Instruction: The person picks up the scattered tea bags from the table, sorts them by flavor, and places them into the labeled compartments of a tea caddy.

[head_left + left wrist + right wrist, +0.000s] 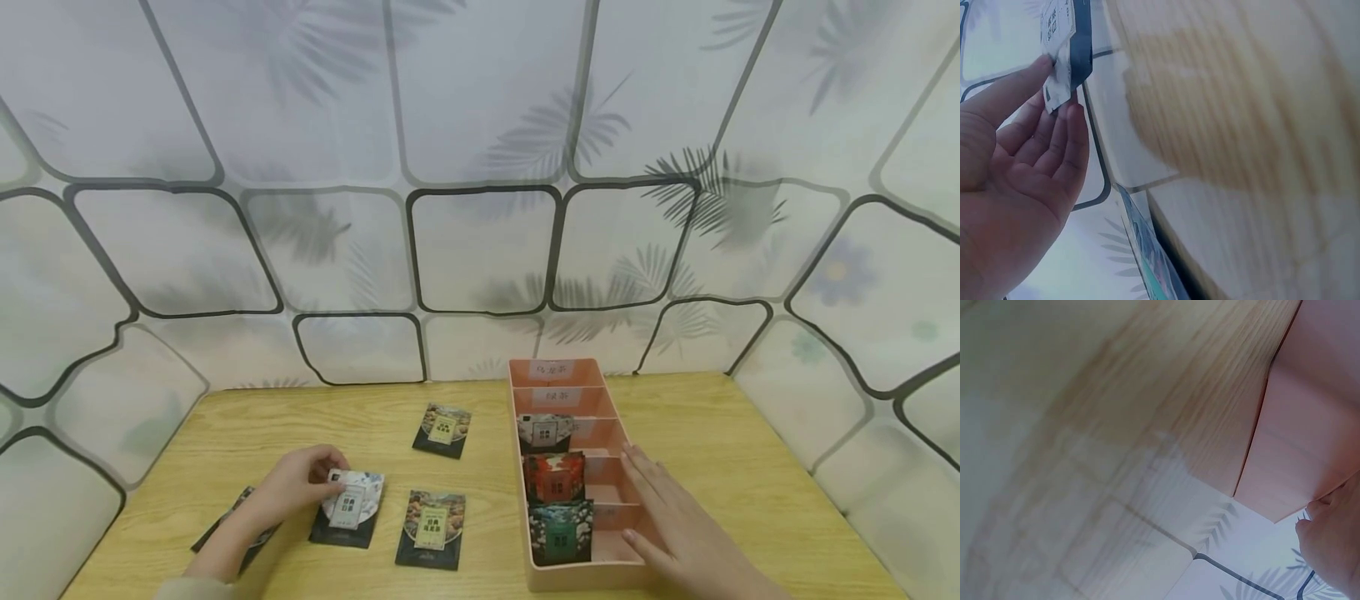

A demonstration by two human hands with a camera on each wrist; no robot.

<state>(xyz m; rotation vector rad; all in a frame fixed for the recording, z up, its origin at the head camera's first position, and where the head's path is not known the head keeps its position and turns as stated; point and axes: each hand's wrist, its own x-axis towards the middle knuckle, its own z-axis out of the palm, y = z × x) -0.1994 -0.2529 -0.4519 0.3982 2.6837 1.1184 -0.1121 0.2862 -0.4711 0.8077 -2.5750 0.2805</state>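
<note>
My left hand (pixel 298 483) pinches the top corner of a white and black tea packet (pixel 347 510) between thumb and fingers. In the left wrist view that packet (pixel 1059 50) stands tilted at the fingertips of the left hand (pixel 1041 144). My right hand (pixel 675 525) rests along the right rim of a pink divided box (pixel 577 577), its fingers fairly straight. The right wrist view shows part of the right hand (pixel 1335 534) against the box's pink side wall (pixel 1297 444). Inside the box stand a white packet (pixel 545 432), a red packet (pixel 557 478) and a green packet (pixel 561 533), in separate compartments.
Two yellow-labelled tea packets (pixel 431 531) lie in the middle of the wooden table (pixel 300 417), one behind the other. Another dark packet (pixel 247 533) is partly hidden under the left forearm. Labels mark the box's rear compartments. A patterned cloth wall (pixel 480 250) encloses the table.
</note>
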